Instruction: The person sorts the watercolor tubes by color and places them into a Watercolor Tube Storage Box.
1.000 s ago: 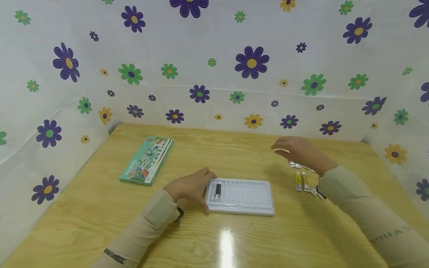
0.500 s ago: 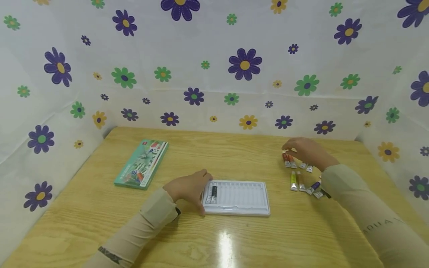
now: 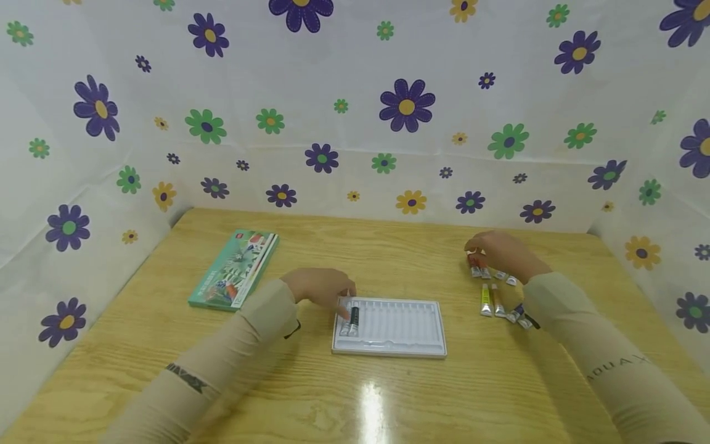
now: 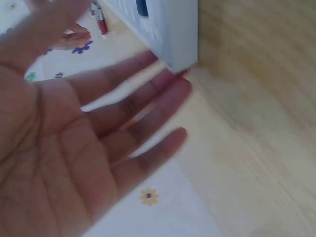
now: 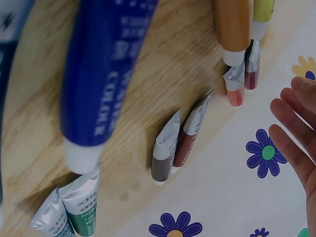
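My left hand is at the upper left corner of a white plastic paint tray, its thumb over the end of the tray. Its fingers look straight in the left wrist view, fingertips right at the tray's corner. A black paint tube and a paler one lie in the leftmost slots. Over the red paint tubes at the right hovers my right hand. In the right wrist view its fingers are loosely extended, apart from the red tubes on the table.
Nearer the front are a yellow tube, an ochre tube and a blue tube. Grey-brown and green tubes lie further back. A green paint box rests on the table's left. Flowered cloth walls the table.
My left hand has lifted off its grip on the tray's left end and shifted to the upper corner. My right hand has come down to the red tubes. The view has turned slightly.
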The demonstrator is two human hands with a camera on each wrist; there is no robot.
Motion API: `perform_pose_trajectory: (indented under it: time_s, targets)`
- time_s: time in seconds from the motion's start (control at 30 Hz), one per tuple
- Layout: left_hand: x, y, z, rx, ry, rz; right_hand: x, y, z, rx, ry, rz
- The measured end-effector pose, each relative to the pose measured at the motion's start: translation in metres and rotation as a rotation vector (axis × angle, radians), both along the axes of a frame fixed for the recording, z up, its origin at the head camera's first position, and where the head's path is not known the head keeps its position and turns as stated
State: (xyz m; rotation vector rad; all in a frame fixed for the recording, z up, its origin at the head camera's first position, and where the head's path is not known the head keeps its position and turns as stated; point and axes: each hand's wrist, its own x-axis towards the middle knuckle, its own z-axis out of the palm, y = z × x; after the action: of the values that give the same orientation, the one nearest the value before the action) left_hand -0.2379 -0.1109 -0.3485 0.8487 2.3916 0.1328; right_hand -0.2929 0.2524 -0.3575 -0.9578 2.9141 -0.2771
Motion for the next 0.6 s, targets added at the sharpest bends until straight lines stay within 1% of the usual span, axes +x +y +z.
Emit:
perform_pose_trajectory:
  time_s: [0.17,0.27,0.4,0.5,0.6]
  targets:
    - [-0.022,0.004,0.0,0.117,-0.02,-0.008,0.001,-0.002,0.0,0.007,-0.016,-0.031]
    - [-0.031,0.004,-0.002,0.142,-0.057,0.002,0.001,-0.003,0.001,0.021,-0.017,-0.03]
    - [-0.035,0.004,-0.005,0.14,-0.142,0.076,0.001,-0.004,0.001,0.024,-0.018,-0.032]
    - [-0.036,0.004,-0.008,0.138,-0.18,0.127,0.0,-0.003,0.0,0.012,-0.013,-0.039]
    - [-0.038,0.003,-0.011,0.145,-0.181,0.129,-0.004,0.0,-0.001,0.001,-0.001,-0.035]
